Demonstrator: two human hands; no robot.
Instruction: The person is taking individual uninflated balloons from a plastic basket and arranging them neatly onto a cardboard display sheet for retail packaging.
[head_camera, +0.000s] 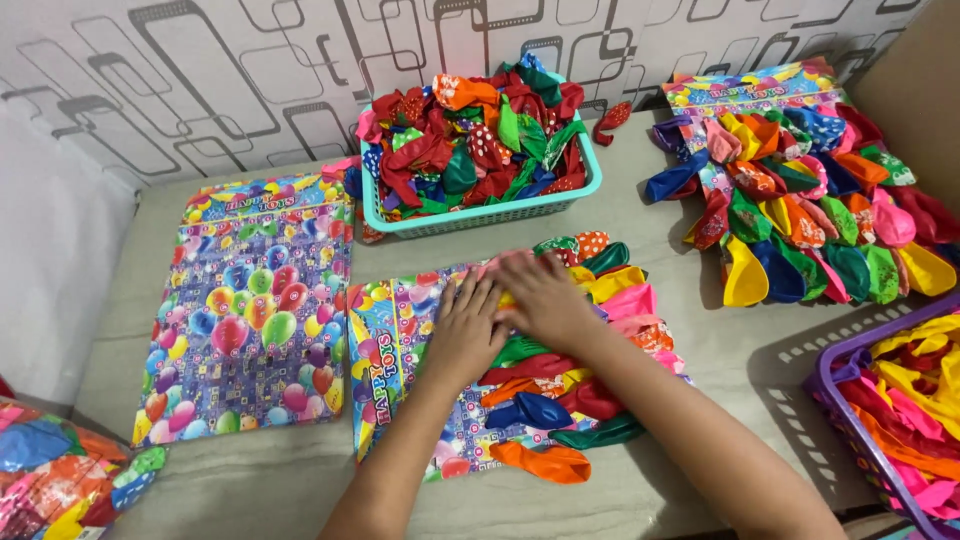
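Balloon mounting on a printed backing card (400, 350). The left hand (465, 335) is laid flat on the card, fingers extended and grasping nothing. The right hand (540, 300) is pressed palm-down, fingers spread, on the rows of uninflated balloons (560, 390) fixed to the card's right part; nothing is seen gripped. The step is judged best done with the card pinned while each neck is seated in line. Loose balloons are held in a teal basket (480, 215); a blank card (250, 310) lies left.
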